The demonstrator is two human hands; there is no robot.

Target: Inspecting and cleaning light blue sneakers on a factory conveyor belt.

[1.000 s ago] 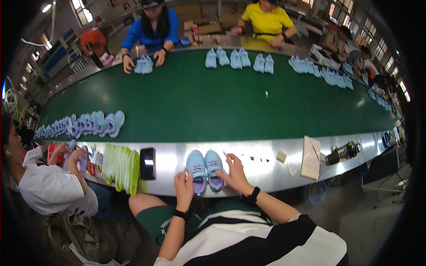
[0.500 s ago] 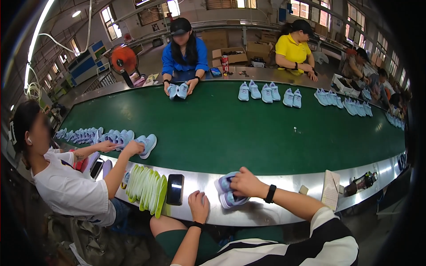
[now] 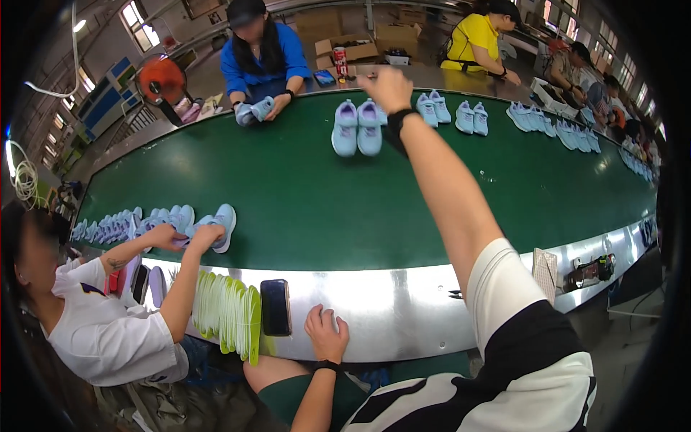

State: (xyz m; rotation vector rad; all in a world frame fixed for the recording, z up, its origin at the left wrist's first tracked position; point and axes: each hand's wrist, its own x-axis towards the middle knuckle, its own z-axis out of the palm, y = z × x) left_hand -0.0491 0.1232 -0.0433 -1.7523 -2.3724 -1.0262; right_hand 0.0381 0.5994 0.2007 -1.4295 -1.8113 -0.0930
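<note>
My right hand [image 3: 389,90] is stretched far over the green belt, slightly blurred, its fingers loosely extended and apart from the shoes. Just below and left of it is a pair of light blue sneakers [image 3: 357,131], toes toward me; I cannot tell whether the soles rest fully on the belt. Another pair of blue sneakers [image 3: 433,109] stands right of my wrist. My left hand [image 3: 326,333] lies on the metal table edge, holding nothing, fingers a little apart. Beside it is a dark phone [image 3: 276,307].
A stack of lime-and-white flat pieces [image 3: 227,309] lies left of the phone. A notepad [image 3: 545,273] and dark bottle [image 3: 590,273] are at right. At left a co-worker handles blue sneakers [image 3: 224,225]; across the belt [image 3: 288,194], a person in blue holds shoes [image 3: 253,111].
My right hand has moved from the near metal edge to the far side of the belt, and the sneaker pair has gone there too. My left hand stays on the table edge.
</note>
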